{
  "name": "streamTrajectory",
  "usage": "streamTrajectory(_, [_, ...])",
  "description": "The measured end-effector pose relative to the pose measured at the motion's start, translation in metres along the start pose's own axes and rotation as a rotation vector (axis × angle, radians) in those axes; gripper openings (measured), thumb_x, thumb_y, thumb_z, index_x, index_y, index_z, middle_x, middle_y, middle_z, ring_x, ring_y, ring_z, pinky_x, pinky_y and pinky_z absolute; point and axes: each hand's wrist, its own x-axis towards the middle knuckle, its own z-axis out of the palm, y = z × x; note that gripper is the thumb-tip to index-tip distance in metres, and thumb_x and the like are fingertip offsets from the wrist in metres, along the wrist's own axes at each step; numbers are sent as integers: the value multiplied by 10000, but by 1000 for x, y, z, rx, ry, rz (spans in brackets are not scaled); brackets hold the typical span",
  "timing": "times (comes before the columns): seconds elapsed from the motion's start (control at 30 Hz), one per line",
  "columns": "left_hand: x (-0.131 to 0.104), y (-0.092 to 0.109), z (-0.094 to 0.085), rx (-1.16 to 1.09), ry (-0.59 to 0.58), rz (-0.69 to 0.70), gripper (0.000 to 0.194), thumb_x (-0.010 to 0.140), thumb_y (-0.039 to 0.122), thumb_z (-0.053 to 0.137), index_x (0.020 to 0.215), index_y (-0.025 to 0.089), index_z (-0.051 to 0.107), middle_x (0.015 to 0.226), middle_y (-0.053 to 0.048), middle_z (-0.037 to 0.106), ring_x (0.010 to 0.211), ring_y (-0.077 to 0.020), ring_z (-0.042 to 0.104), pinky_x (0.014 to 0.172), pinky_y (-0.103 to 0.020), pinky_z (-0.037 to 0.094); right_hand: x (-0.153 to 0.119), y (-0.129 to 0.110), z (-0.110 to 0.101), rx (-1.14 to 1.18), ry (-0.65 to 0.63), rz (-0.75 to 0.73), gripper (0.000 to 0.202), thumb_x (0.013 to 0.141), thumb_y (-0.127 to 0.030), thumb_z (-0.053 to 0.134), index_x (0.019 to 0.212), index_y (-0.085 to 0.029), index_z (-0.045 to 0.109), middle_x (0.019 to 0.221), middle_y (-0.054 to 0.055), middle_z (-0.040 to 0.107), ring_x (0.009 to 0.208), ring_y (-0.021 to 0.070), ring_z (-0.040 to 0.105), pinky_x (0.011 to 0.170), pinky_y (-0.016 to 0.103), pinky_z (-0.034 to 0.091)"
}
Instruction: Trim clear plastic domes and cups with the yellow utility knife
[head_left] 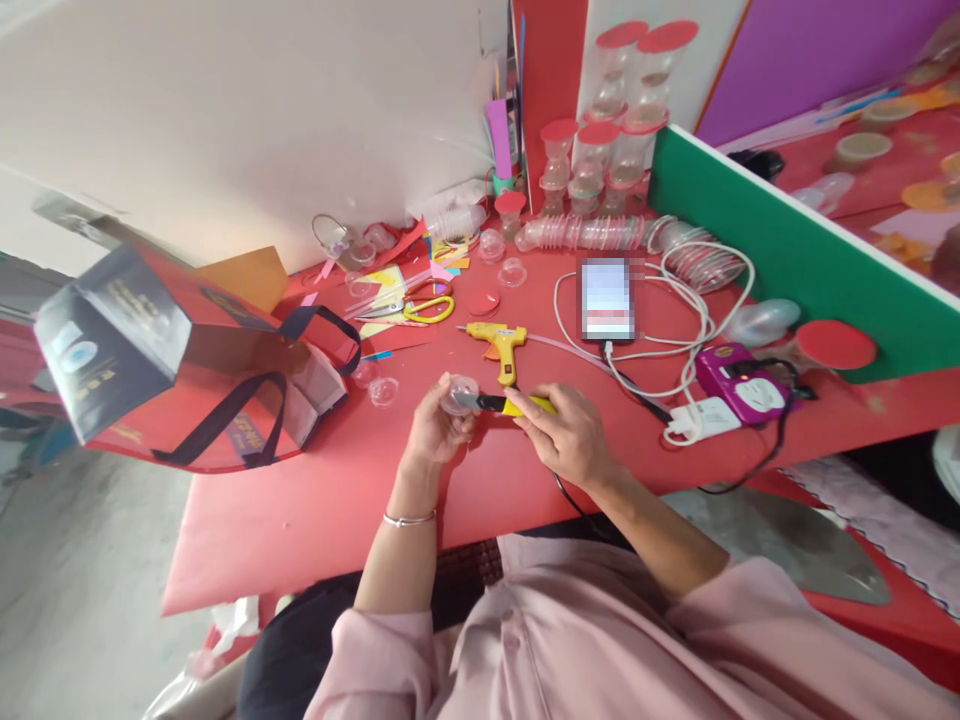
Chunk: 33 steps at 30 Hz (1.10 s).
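Observation:
My left hand [437,428] grips a small clear plastic dome lid [459,393] by its side, above the red table. In my right hand [566,430] is a utility knife [529,404] with a yellow and black handle. Its blade points left and meets the lid; whether it has cut in, I cannot tell. Just beyond my hands lies a yellow glue gun [498,345], nozzle to the left. Yellow-handled scissors [420,305] rest farther back. Another clear lid [384,391] sits left of my left hand, and a red disc [484,301] lies behind the glue gun.
A red and navy gift bag [202,370] stands at the left. A phone [607,298], white cable [705,320] and purple power adapter [739,385] are to the right. Stacked clear cups with red lids [598,135] stand at the back beside a green divider [765,260].

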Motion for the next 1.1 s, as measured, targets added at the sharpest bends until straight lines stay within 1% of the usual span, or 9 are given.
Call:
streamTrajectory(0.13, [0, -1, 2, -7, -28, -9, 412, 881, 539, 603, 861, 132, 665, 548, -22, 592, 338, -74, 389, 305, -153, 178, 0, 1, 1, 12, -6, 0, 631, 969, -240, 626, 1550, -381, 422, 1079, 63, 642, 943, 216, 582, 844, 365, 462])
streamTrajectory(0.23, [-1, -1, 2, -37, -70, -36, 413, 871, 527, 615, 758, 130, 630, 531, -12, 551, 329, -50, 328, 308, -151, 144, 0, 2, 1, 11, 9, 40, 593, 976, -238, 616, 1532, -367, 456, 1076, 68, 641, 942, 213, 586, 838, 361, 469])
streamTrajectory(0.3, [-1, 0, 2, -46, -87, -57, 441, 873, 535, 604, 713, 124, 611, 541, -18, 547, 332, -44, 321, 308, -150, 140, 0, 3, 1, 20, 29, 59, 583, 976, -235, 616, 1525, -361, 469, 1067, 69, 638, 940, 213, 588, 835, 361, 471])
streamTrajectory(0.47, [0, -1, 0, -46, -87, -59, 431, 919, 527, 531, 806, 129, 651, 527, -13, 543, 322, -50, 298, 310, -146, 150, 0, 2, 1, 50, 6, -4, 612, 966, -239, 632, 1533, -379, 450, 1092, 69, 640, 959, 216, 594, 851, 369, 474])
streamTrajectory(0.6, [0, -2, -2, -43, -102, -94, 472, 888, 563, 557, 780, 114, 654, 534, -18, 534, 326, -41, 280, 303, -147, 144, 1, 3, -1, 22, 48, 63, 587, 972, -227, 619, 1523, -364, 470, 1065, 69, 637, 938, 209, 590, 840, 359, 477])
streamTrajectory(0.77, [1, -2, -4, -52, -119, -81, 422, 892, 539, 561, 801, 137, 652, 519, -16, 539, 319, -41, 261, 306, -143, 142, 0, 3, -2, 35, 14, -20, 636, 957, -234, 642, 1540, -386, 437, 1088, 66, 638, 954, 217, 590, 856, 373, 474])
streamTrajectory(0.9, [2, -2, -5, -41, -131, -119, 482, 869, 580, 567, 770, 116, 649, 519, -17, 528, 319, -40, 273, 300, -147, 140, -1, 4, -1, 0, 43, 53, 610, 965, -233, 628, 1533, -373, 455, 1083, 72, 641, 954, 220, 589, 844, 369, 472])
streamTrajectory(0.93, [2, -2, -6, -43, -137, -118, 485, 870, 582, 565, 772, 114, 649, 523, -16, 528, 320, -41, 277, 299, -147, 142, -1, 4, -2, 8, 45, 51, 611, 966, -234, 628, 1535, -372, 452, 1088, 74, 640, 957, 221, 590, 846, 370, 472])
streamTrajectory(1.1, [2, -2, -6, -55, -187, -93, 456, 883, 564, 568, 799, 125, 658, 522, -18, 547, 311, -37, 258, 298, -143, 140, -1, 2, -2, 63, 3, -43, 668, 952, -232, 650, 1553, -395, 410, 1106, 69, 639, 964, 219, 595, 859, 375, 475])
